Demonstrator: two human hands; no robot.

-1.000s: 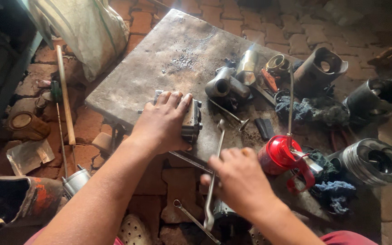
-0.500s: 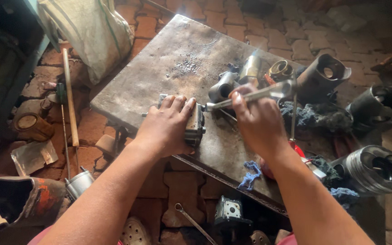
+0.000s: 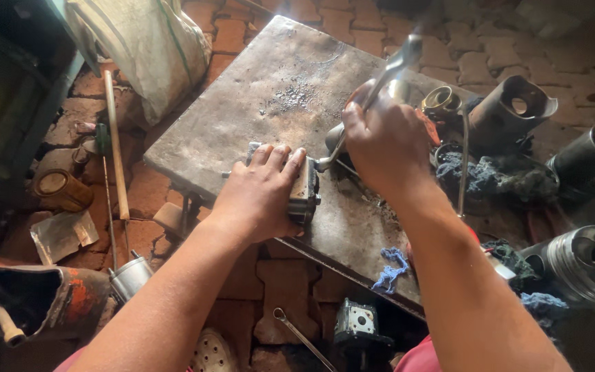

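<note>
The left hand [image 3: 259,193] presses flat on a small metal housing [image 3: 304,189] on the surface [image 3: 242,117]; the right hand [image 3: 387,141] grips a wrench [image 3: 373,89] set against it, fastener not yet freed.

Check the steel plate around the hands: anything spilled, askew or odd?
A patch of dark metal filings lies scattered on the steel plate beyond the left hand. A frayed blue rag scrap hangs at the near edge.
</note>
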